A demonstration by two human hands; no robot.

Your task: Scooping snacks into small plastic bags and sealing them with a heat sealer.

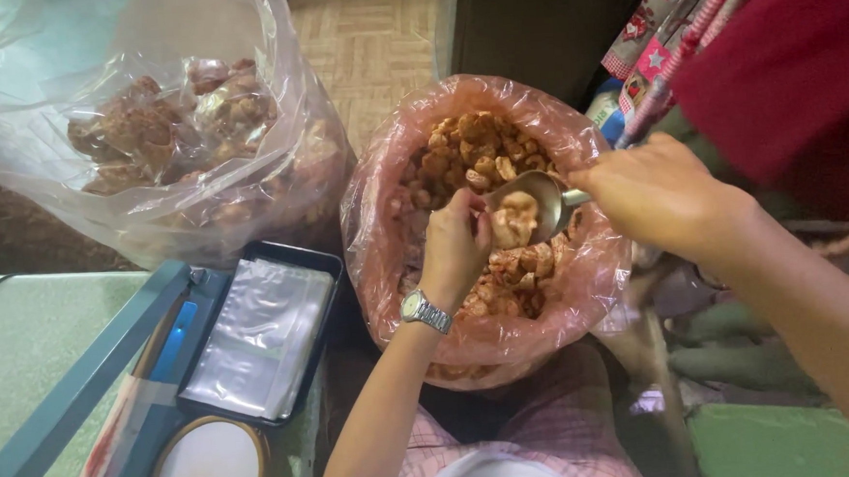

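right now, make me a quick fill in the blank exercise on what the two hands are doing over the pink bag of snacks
1. The right hand holds a metal ____ loaded with fried snack pieces.
2. The left hand wears a silver ____ on its wrist.
3. The pink bag is ____ at the top.
4. Left of the pink bag, a black tray holds a stack of small clear ____.

Missing words: scoop; watch; open; bags
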